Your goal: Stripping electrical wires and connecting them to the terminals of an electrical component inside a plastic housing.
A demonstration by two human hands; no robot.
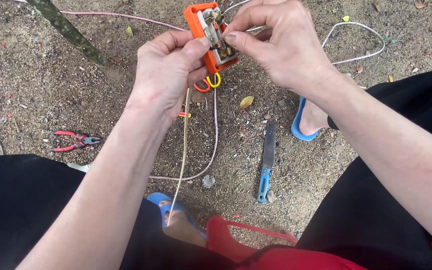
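Figure: an opened orange switch housing (pixel 211 37) held up over the sandy ground (pixel 36 85), in the upper middle of the view. Your left hand (pixel 168 70) is clamped on the housing's left edge, thumb pressed against its white insert. Your right hand (pixel 283 42) is pinched together, thumb and forefinger closed on the brass terminals (pixel 224 50) near the lower end of the insert; whether a wire end lies in that pinch cannot be told.

To do this step well, you would judge it best to keep the left grip firm and the housing turned face-up toward you, so the small metal parts stay visible and nothing drops into the sand. Work with the fingertips only.

A pale cable (pixel 183 145) hangs from under the housing and runs down between your knees; short red and yellow wire loops (pixel 211 82) show just beneath the housing. A second pale cable (pixel 361 40) curls on the ground toward the upper right.

Around you: red-handled pliers (pixel 73 141) lie well apart at the left, a blue-handled knife (pixel 267 162) lies on the ground below your right hand, and a blue sandal (pixel 301 125) sits just beside it. The hanging cable is what may snag your wrist; the tools lie out of the way.
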